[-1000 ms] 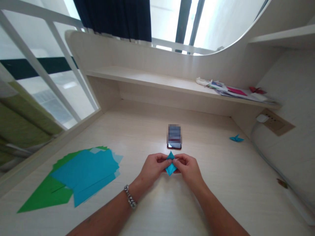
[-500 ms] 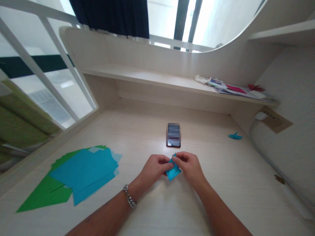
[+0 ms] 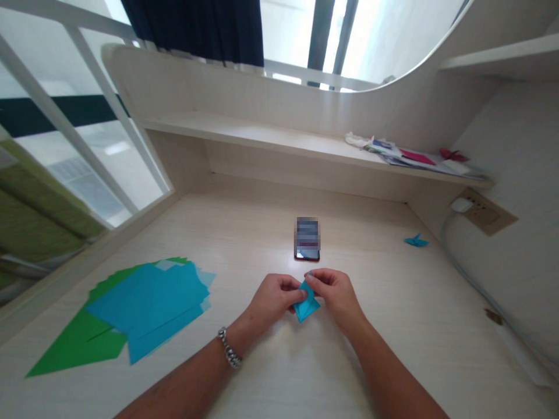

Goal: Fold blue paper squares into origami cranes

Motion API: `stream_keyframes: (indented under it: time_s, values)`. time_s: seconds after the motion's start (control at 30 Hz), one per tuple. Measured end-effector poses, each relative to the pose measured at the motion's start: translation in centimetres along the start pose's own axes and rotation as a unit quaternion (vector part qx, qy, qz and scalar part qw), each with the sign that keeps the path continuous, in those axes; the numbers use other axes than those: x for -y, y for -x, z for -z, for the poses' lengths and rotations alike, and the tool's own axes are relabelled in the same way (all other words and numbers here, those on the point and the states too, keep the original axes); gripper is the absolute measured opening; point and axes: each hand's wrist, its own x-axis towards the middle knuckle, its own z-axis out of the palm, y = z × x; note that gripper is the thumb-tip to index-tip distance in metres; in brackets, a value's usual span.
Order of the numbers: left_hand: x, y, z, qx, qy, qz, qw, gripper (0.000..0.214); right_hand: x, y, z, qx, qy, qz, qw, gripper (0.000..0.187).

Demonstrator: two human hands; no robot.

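Note:
Between my two hands is a small piece of folded blue paper [image 3: 307, 309], its pointed lower corner toward me. My left hand [image 3: 278, 294] pinches its left side, thumb on top and the other fingers underneath. At the upper tip, my right hand [image 3: 334, 289] has the paper between thumb and forefinger, so that tip is mostly covered. Just beyond the hands lies a phone [image 3: 307, 238] with a blurred screen. A finished-looking blue paper crane [image 3: 416, 240] rests at the far right of the desk.
Blue paper sheets [image 3: 152, 302] and green paper sheets [image 3: 74, 346] are spread on the left of the desk [image 3: 244, 221]. Papers [image 3: 414, 157] lie on the back shelf [image 3: 262, 138]. A grey cable [image 3: 458, 265] runs from the wall socket [image 3: 489, 212] down the right side.
The right thumb and forefinger now cover more of the paper's upper tip. Both hands keep their grip in nearly the same place, and the view has shifted very slightly.

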Motion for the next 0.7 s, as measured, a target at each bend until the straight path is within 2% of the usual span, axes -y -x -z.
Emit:
stream_keyframes:
  time_s: [0.17,0.5,0.6,0.7]
  values:
    - [0.09,0.02,-0.03,0.003,-0.006,-0.003,1.000,0.013,0.16,0.00,0.02,-0.007,0.018,0.015,1.000,0.026]
    - [-0.28,0.14,-0.03,0.004,0.004,-0.010,1.000,0.012,0.36,0.13,0.13,0.012,-0.059,-0.019,0.998,0.028]
    - [-0.17,0.09,0.00,-0.002,0.007,-0.006,1.000,0.012,0.38,0.05,0.20,0.009,-0.049,-0.019,0.999,0.033]
    - [0.01,0.03,0.01,-0.007,0.001,-0.004,1.000,0.012,0.38,-0.05,0.26,-0.005,-0.002,0.013,1.000,0.036]
